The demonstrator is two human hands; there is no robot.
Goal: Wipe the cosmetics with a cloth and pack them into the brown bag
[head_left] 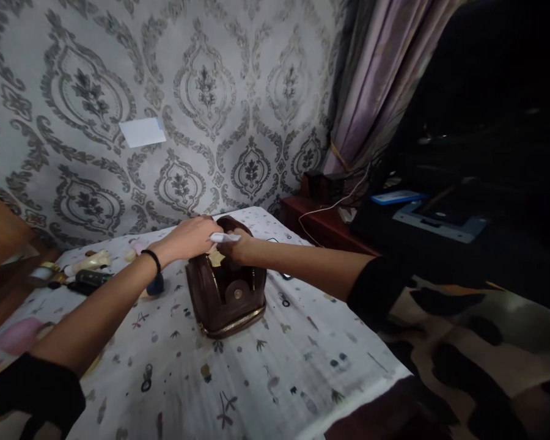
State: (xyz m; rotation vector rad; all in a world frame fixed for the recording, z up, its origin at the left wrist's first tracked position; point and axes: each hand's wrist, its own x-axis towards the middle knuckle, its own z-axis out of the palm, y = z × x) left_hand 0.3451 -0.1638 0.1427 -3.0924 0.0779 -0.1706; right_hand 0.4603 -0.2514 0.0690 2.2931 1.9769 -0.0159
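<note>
A dark brown handbag with gold zippers stands unzipped on the patterned cloth, its mouth facing me. My left hand, a black band at the wrist, is closed over the bag's upper left rim. At the opening is my right hand, its fingers closed and partly hidden. A white strip, perhaps folded paper or tissue, shows at its fingers, close to the left fingertips. Just below, a pale yellow piece pokes out of the bag. The bag's deeper contents are too dark to make out.
Left of the bag lie a dark blue item, a dark bottle, a cream tube and a pink item. A white cable crosses the red-brown furniture at right. The patterned wall rises behind.
</note>
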